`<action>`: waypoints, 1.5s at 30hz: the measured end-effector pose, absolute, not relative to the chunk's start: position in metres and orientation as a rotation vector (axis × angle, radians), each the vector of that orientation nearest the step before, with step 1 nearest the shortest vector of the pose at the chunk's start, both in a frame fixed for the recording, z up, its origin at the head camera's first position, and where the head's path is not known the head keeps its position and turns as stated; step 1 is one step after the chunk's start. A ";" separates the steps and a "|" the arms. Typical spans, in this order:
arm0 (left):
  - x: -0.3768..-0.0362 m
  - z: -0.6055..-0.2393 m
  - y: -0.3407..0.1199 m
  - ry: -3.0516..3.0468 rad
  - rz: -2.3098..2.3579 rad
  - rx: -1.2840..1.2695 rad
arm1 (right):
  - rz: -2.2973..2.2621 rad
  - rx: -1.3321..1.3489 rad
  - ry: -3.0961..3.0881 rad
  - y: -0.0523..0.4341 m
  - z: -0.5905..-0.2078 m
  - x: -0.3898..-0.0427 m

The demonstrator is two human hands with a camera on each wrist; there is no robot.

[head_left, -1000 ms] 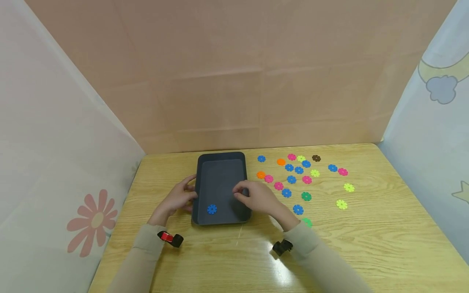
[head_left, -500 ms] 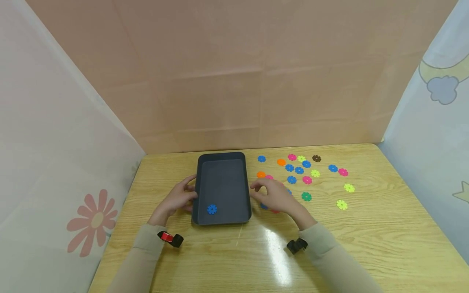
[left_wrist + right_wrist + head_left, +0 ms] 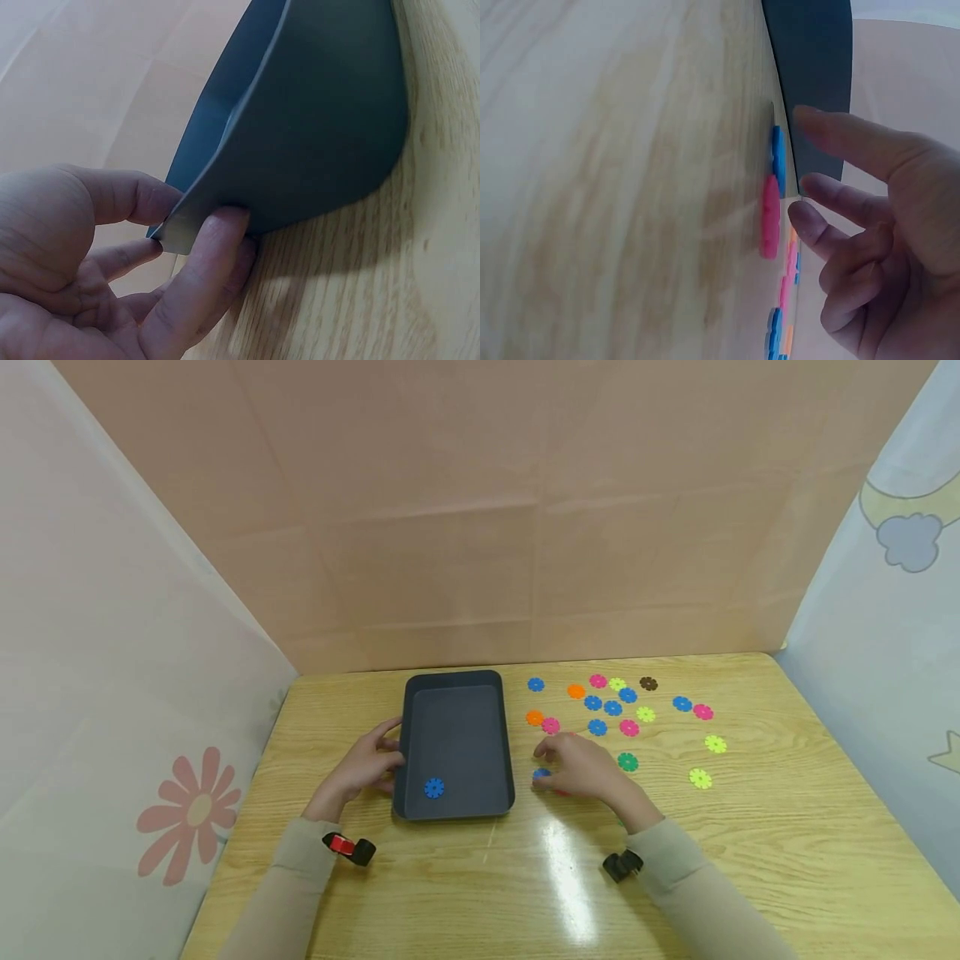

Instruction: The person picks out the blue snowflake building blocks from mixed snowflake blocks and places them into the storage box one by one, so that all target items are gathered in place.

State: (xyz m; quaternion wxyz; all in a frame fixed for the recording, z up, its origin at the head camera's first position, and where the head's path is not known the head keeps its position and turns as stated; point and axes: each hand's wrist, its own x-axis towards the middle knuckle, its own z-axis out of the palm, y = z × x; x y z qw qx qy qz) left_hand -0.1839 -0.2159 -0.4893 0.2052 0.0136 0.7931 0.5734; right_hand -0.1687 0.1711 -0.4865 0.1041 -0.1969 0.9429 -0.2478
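Note:
A dark grey tray lies on the table with one blue snowflake disc near its front left corner. My left hand grips the tray's left rim; in the left wrist view the fingers press on both sides of the wall. To the right of the tray, my right hand hovers low, thumb and fingers spread apart around another blue snowflake disc. In the right wrist view that blue disc overlaps a pink disc, and nothing is between the fingertips.
Several loose discs in orange, pink, blue, yellow, brown and a green one are scattered over the table right of the tray. A brown cloth hangs behind, with pale patterned cloths at both sides.
My right hand has moved right, from over the tray's right rim to the discs beside it, with its fingers spreading. The left hand and tray have stayed put.

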 end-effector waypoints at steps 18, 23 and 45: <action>-0.183 -0.488 -0.215 2.211 1.603 0.046 | -0.745 -0.553 2.688 0.178 -0.490 -0.169; -0.182 -0.488 -0.215 2.208 1.605 0.045 | -0.758 -0.564 2.676 0.179 -0.492 -0.170; -0.184 -0.490 -0.215 2.220 1.586 0.017 | -0.866 -0.649 2.716 0.181 -0.491 -0.170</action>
